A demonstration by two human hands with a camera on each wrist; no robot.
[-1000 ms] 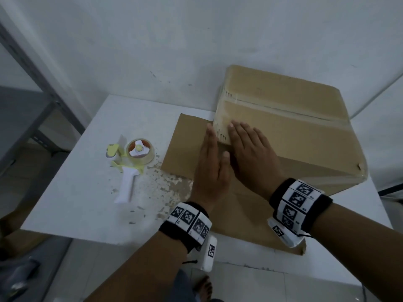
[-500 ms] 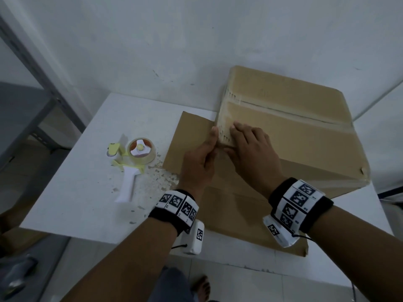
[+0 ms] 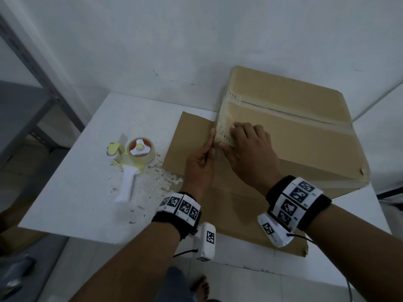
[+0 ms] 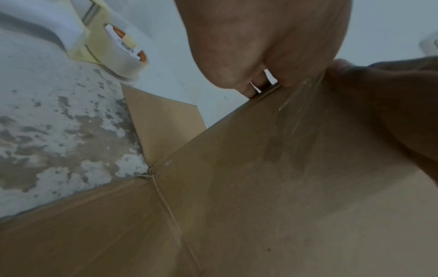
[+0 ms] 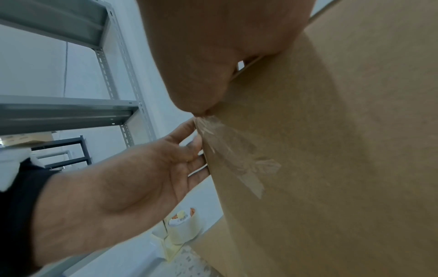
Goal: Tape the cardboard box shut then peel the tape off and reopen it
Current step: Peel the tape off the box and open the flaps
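— White counter, chipped at centre. Box?
— Cardboard box right of centre, seam taped; no legible print.
— Hands?
— Left hand, fingers straight, braces the near-left corner. Right hand pinches the tape end there.
— Dispenser?
— Tape dispenser centre-left, unmarked.

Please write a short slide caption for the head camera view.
Both hands work at the taped corner of a closed cardboard box; a tape dispenser lies nearby.
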